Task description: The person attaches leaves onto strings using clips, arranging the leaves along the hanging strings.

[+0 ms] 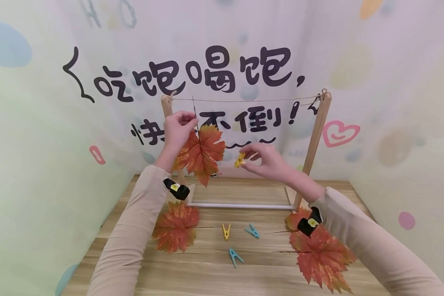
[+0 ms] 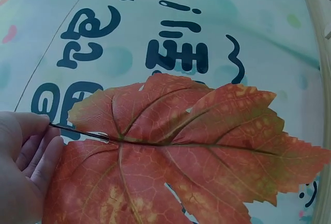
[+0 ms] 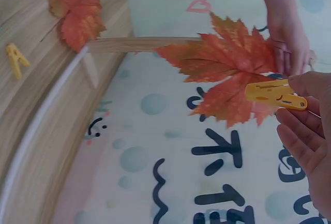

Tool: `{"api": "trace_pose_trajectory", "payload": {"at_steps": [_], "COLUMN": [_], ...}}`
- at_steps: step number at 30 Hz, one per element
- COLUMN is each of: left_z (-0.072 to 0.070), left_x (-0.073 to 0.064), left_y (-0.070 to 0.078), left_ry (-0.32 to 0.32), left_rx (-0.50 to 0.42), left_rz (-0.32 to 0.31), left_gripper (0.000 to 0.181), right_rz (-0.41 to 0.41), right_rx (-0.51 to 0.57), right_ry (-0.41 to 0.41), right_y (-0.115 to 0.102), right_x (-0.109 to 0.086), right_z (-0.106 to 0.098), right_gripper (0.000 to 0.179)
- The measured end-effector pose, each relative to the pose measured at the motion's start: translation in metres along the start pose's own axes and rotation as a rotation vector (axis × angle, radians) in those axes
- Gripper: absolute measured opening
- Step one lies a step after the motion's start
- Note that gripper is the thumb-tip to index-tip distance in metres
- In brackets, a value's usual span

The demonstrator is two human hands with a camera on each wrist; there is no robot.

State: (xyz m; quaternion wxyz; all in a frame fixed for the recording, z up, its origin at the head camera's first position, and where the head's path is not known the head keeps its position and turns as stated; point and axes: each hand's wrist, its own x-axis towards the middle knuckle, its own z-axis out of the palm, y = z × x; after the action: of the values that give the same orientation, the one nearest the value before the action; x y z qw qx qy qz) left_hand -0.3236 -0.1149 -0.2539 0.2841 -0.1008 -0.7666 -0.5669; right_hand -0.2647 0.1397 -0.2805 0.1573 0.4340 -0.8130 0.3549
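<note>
My left hand (image 1: 180, 130) pinches the dark stem of an orange-red maple leaf (image 1: 203, 150), which hangs point-down just below the string (image 1: 244, 101). In the left wrist view the leaf (image 2: 170, 146) fills much of the picture, its stem between thumb and fingers. My right hand (image 1: 268, 162) holds a yellow clothespin (image 1: 239, 160) between thumb and fingertips, to the right of the leaf. The right wrist view shows that clothespin (image 3: 276, 94) in front of the leaf (image 3: 227, 69), apart from the string. The string runs between two wooden posts (image 1: 316, 139).
On the wooden table (image 1: 207, 279) lie a yellow clothespin (image 1: 226, 232), two blue clothespins (image 1: 235, 257), a leaf (image 1: 176, 227) at left and overlapping leaves (image 1: 322, 255) at right. A white rod (image 1: 240, 206) joins the frame's base. Behind hangs a printed curtain (image 1: 392, 102).
</note>
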Motion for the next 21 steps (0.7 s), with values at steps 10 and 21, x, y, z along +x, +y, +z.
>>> {"api": "trace_pose_trajectory", "payload": {"at_steps": [10, 21], "left_z": [0.002, 0.005], "left_x": [-0.001, -0.006], "left_y": [0.000, 0.000], "left_ry": [0.019, 0.041], "left_rx": [-0.001, 0.070], "left_rz": [0.006, 0.030], "left_gripper": [0.018, 0.018], "right_rz": [0.079, 0.132], "right_rx": [0.048, 0.120], "right_ry": [0.100, 0.174], "right_y": [-0.010, -0.028], "right_x": [0.034, 0.069], "right_z": [-0.018, -0.012], "right_gripper": [0.030, 0.034]}}
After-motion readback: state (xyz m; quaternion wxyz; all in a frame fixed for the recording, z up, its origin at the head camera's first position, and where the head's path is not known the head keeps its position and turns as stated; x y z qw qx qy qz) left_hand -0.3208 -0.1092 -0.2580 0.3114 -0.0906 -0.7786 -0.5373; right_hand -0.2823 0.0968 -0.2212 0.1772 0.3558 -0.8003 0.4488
